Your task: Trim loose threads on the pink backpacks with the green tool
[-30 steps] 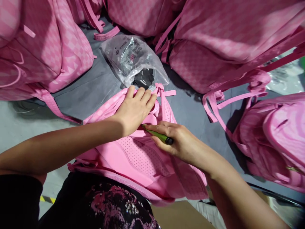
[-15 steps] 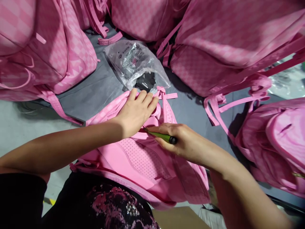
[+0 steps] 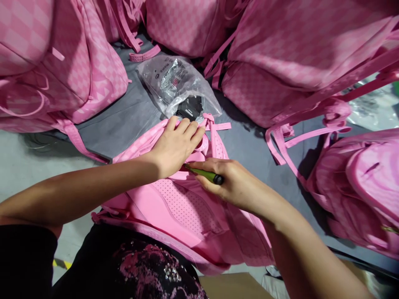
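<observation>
A pink backpack (image 3: 183, 207) lies across my lap and the table edge, its dotted back panel facing up. My left hand (image 3: 177, 143) rests palm down on its upper end, fingers stretched and slightly apart over the edge. In my right hand (image 3: 229, 178), closed around it, is a slim green-handled tool (image 3: 207, 174) with a black butt end. Its thin dark tip meets the bag just beside my left palm, where the hand partly hides it. Right behind my left fingertips lies a clear plastic bag (image 3: 177, 81) with black printed tags (image 3: 190, 107) at its mouth.
Checkered pink backpacks stand at the left (image 3: 102, 79), back (image 3: 183, 29) and back right (image 3: 274, 66) of the grey table (image 3: 124, 124). Another pink backpack (image 3: 368, 178) is at the right, with loose straps. Cardboard (image 3: 235, 286) shows below.
My right hand and the green tool have shifted slightly left, towards my left hand. My left hand stays spread on the backpack.
</observation>
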A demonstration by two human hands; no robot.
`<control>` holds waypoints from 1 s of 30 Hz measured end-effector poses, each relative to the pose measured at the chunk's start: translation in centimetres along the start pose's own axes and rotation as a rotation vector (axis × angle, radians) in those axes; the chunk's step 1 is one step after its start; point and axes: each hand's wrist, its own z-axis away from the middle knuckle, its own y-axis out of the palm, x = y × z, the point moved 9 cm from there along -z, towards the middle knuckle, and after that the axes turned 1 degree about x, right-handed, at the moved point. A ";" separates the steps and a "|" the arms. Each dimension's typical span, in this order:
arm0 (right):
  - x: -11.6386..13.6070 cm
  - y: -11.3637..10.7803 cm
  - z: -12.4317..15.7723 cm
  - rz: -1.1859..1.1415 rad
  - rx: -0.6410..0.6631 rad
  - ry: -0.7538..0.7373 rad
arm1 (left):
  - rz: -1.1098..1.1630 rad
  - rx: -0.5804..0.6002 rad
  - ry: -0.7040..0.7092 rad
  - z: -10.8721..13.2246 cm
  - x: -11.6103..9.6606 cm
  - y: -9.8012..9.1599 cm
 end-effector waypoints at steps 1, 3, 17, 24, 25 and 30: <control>0.0 0.0 0.1 -0.005 -0.008 0.008 | 0.002 0.010 0.002 0.0 0.1 -0.1; -0.1 0.2 0.5 -0.024 -0.011 0.030 | 0.002 0.052 0.038 -0.1 0.4 -0.4; 0.6 2.8 -0.3 -0.254 -0.341 -0.019 | -0.069 0.264 -0.070 2.1 3.9 0.0; 0.4 2.7 0.0 -0.239 -0.355 0.000 | -0.011 0.330 0.020 2.3 4.4 -0.3; 0.4 2.7 0.1 -0.231 -0.356 0.007 | -0.004 0.352 0.010 2.2 4.6 -0.5; 0.4 2.7 0.7 -0.245 -0.352 0.001 | 0.070 0.413 -0.014 2.4 5.3 -0.6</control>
